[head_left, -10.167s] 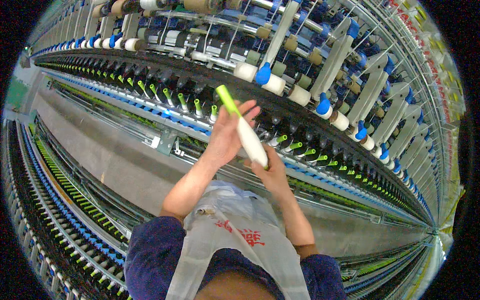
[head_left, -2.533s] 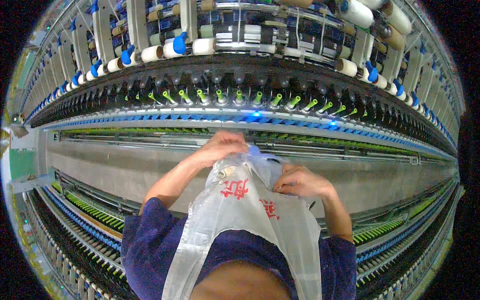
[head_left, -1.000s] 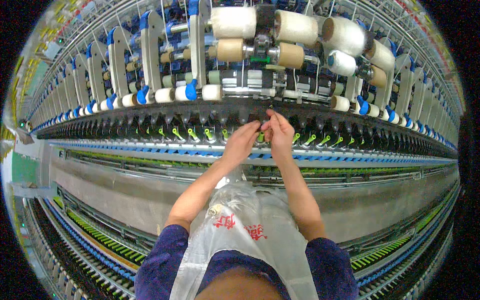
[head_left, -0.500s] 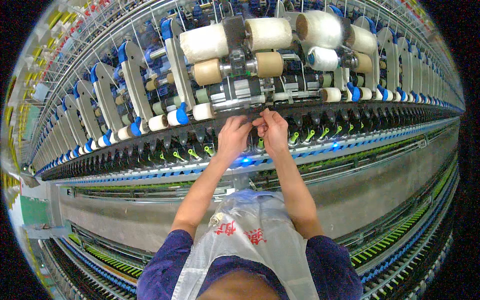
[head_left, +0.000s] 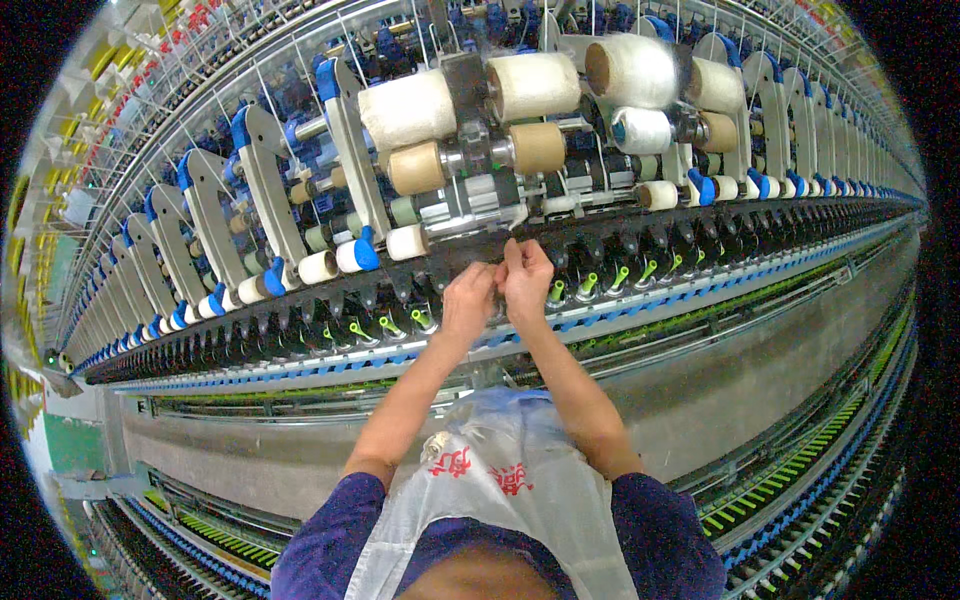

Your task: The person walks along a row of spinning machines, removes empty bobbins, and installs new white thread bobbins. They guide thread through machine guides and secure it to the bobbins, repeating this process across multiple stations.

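Both my hands meet in front of a long spinning machine, just below its drafting rollers [head_left: 468, 208]. My left hand [head_left: 467, 303] has its fingers bent and drawn together, the tips near the right hand's. Beside it my right hand [head_left: 526, 285] is closed in a pinch, thumb and forefinger pointing up toward the rollers. Whatever is between the fingers is too small to make out. A small whitish wisp [head_left: 519, 214] shows just above the right fingertips. Lime-green spindle tops [head_left: 557, 291] stand right of my hands, and more [head_left: 423, 321] to the left.
Above are large white rolls [head_left: 534, 85], tan rollers [head_left: 537, 148] and grey arms with blue tips [head_left: 346, 150]. Small white rollers [head_left: 407, 242] line the front. A blue-and-silver rail [head_left: 620, 310] runs below the spindles. Behind me stands another machine row [head_left: 770, 520].
My hands have come down slightly from the rollers and drawn closer together. The blue lights on the rail no longer show. The view has shifted a little.
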Motion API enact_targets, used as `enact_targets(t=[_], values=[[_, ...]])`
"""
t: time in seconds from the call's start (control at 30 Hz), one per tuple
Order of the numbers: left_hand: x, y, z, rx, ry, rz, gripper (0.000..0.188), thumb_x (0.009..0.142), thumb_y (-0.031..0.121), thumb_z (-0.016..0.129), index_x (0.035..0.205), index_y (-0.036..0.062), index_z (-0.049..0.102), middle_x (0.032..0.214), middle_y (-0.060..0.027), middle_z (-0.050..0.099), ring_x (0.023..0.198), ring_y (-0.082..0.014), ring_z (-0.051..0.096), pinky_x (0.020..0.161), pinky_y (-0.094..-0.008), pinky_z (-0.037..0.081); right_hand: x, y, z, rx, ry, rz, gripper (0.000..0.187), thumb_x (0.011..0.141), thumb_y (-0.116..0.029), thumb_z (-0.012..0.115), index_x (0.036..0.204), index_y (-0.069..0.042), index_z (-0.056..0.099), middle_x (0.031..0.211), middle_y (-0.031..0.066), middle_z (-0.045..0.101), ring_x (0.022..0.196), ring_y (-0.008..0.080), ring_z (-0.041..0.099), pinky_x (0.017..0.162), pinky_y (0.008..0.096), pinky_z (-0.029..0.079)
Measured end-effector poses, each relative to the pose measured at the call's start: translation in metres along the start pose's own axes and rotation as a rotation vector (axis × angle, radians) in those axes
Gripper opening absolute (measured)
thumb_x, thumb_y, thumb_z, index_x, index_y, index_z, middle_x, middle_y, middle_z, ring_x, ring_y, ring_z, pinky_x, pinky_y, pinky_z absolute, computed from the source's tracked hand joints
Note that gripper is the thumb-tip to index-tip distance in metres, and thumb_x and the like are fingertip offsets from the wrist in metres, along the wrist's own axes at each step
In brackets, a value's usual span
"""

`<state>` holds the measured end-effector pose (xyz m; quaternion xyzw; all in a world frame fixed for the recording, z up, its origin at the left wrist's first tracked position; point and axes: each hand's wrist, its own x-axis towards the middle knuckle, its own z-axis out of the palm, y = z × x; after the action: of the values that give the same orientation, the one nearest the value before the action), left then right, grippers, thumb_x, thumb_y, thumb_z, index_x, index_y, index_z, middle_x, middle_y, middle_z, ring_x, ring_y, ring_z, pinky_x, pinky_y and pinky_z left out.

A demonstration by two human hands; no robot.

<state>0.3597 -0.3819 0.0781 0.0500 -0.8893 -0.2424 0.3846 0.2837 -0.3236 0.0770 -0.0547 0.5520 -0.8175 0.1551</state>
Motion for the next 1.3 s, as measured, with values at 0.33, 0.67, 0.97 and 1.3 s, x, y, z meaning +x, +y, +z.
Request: enact_targets(t=[0.33,0.67,0.97,1.3], values=[[0.006,0.019,-0.011,0.191,-0.128,-0.077,0.033,0.061,-0.006,0.059,0.092,0.0031,0.059,0.080,-0.0135,0.054,0.075,-0.0324,0.058,0.063,-0.0416,0.050,-0.006,-0.004,0.000,0.003,0.020,0.029,0.026,0.092,-0.012,0.054,0.069,-0.006,0.044,0.050,-0.0005,0.041,0.040,0.0060,0.036,0.035,0.0262,0.025],[-0.022,0.031,-0.036,0.053,-0.462,-0.331,0.027,0.080,0.025,0.064,0.097,0.0044,0.059,0.092,-0.0129,0.060,0.082,-0.0306,0.060,0.073,-0.0393,0.049,-0.017,-0.031,-0.042,0.181,-0.376,0.575,0.021,0.093,-0.017,0.054,0.076,-0.005,0.052,0.048,-0.0061,0.031,0.037,0.0034,0.025,0.036,0.0200,0.019],[0.022,0.022,0.021,-1.837,0.067,-0.750,0.028,0.092,0.027,0.050,0.091,-0.0002,0.057,0.073,-0.0059,0.056,0.065,-0.0177,0.056,0.060,-0.0292,0.046,-0.035,-0.048,-0.118,0.377,-0.469,0.594,0.011,0.087,-0.014,0.060,0.081,-0.016,0.051,0.058,-0.0069,0.041,0.044,0.0043,0.036,0.038,0.0199,0.027],[-0.016,0.087,-0.012,-1.160,0.419,-0.513,0.025,0.088,0.017,0.054,0.065,0.0058,0.052,0.077,-0.0072,0.055,0.078,-0.0223,0.053,0.089,-0.0431,0.040,-0.002,-0.049,-0.167,0.425,-0.296,0.480,0.015,0.093,-0.022,0.054,0.081,-0.012,0.051,0.053,-0.0065,0.034,0.041,0.0036,0.027,0.037,0.0198,0.022]])
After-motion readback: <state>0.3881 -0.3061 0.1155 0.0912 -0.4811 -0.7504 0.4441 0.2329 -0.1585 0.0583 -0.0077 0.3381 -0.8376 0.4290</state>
